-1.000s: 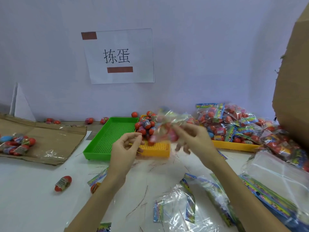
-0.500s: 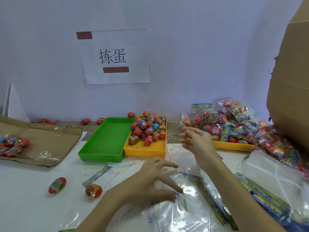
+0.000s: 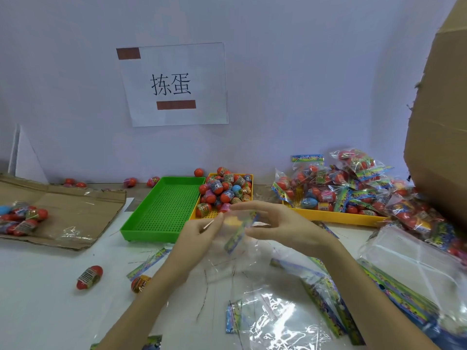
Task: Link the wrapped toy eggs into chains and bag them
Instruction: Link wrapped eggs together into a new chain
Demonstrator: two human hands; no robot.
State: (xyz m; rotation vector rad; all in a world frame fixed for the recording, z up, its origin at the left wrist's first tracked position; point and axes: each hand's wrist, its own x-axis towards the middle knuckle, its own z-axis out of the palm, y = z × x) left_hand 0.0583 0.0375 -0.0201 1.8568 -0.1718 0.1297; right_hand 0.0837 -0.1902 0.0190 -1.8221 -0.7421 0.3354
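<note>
Both hands hold one clear bag [image 3: 236, 238] above the table's [image 3: 38, 306] middle: left hand [image 3: 202, 229] pinches its edge, right hand [image 3: 275, 227] grips it with curled fingers

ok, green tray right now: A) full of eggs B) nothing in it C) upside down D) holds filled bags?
B: the green tray sits upright with its bare perforated floor showing, while the loose wrapped eggs are piled in the small yellow tray beside it.
</note>
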